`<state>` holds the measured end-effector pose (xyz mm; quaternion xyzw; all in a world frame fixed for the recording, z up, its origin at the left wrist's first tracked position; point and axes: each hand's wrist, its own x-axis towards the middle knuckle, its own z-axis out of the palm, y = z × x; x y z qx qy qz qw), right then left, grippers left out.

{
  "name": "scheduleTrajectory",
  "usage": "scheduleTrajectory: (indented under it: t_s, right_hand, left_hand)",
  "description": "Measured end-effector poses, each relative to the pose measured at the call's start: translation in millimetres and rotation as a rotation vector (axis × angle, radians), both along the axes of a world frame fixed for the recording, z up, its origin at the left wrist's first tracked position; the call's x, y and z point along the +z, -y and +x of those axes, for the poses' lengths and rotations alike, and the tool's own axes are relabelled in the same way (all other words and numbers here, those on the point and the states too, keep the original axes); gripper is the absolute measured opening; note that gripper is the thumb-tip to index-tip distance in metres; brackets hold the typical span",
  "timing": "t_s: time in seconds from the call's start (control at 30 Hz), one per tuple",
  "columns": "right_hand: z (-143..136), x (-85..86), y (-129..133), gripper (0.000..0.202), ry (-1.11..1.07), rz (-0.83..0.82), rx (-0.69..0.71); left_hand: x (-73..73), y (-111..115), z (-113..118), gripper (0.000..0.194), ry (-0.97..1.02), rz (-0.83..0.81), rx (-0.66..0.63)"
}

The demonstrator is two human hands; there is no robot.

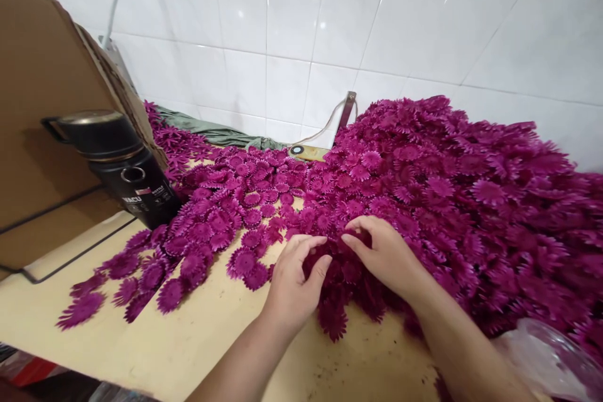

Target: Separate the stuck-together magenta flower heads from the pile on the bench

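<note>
A big heap of magenta fabric flower petals [452, 201] covers the right and middle of a pale wooden table [188, 339]. More flat petals [207, 239] lie spread in overlapping rows toward the left. My left hand [294, 279] and my right hand [384, 254] meet at the heap's near edge, fingers curled into a small bunch of petals [336, 257] between them. Both hands pinch at these petals. Loose single petals [80, 309] lie at the far left end.
A black insulated bottle [120, 163] stands at the left beside a leaning cardboard sheet [42, 94]. White tiled wall [330, 19] behind, with a cable and metal bracket [346, 110]. Green cloth [211, 132] lies at the back. A clear plastic bag [551, 358] sits at the bottom right.
</note>
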<state>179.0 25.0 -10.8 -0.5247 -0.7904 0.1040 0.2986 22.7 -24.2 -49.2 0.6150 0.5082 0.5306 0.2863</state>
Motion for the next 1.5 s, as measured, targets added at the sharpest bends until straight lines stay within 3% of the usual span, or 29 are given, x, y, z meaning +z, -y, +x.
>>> scheduleTrajectory:
  t_s: [0.1,0.23,0.33,0.47,0.57,0.67,0.87,1.1,1.2,1.33,1.5]
  right_hand:
    - [7,17.5,-12,0.009,0.224,0.166,-0.021]
    - [-33,34.0,-28,0.018,0.307,0.075,0.054]
    - [-82,23.2,-48,0.020,0.415,-0.082,0.075]
    - [-124,-5.6,-82,0.034,0.453,-0.146,-0.037]
    - [-136,-19.0,-100,0.041,0.465,-0.192,-0.105]
    - [-140,-23.0,-107,0.035,0.462,-0.212,-0.131]
    - [-129,-12.7,-106,0.020,0.388,-0.204,-0.153]
    - [-83,14.1,-103,0.021,0.166,-0.143,-0.110]
    - [-62,16.8,-81,0.020,0.071,-0.154,-0.068]
    - [-40,6.4,-38,0.011,-0.084,-0.158,0.043]
    - [-35,-14.6,5,0.018,-0.084,-0.105,-0.020]
  left_hand:
    - [-1.2,3,2,0.019,-0.069,0.025,-0.025]
    - [0.2,7,5,0.018,-0.088,0.072,-0.042]
    - [-0.1,9,1,0.019,-0.050,0.141,0.070]
    - [-3.3,10,-5,0.019,0.000,0.163,0.213]
    - [-5.3,12,-7,0.019,0.016,0.164,0.176]
    - [-6.1,13,-6,0.020,0.037,0.177,0.103]
    - [-7.6,14,-5,0.018,0.121,0.169,0.068]
    - [-3.4,13,-10,0.017,0.084,0.087,0.068]
    - [-2.3,12,-10,0.017,0.124,-0.016,0.106]
    - [-4.2,10,-8,0.024,0.220,-0.145,0.087]
    - [-0.3,8,-3,0.037,0.399,-0.247,0.041]
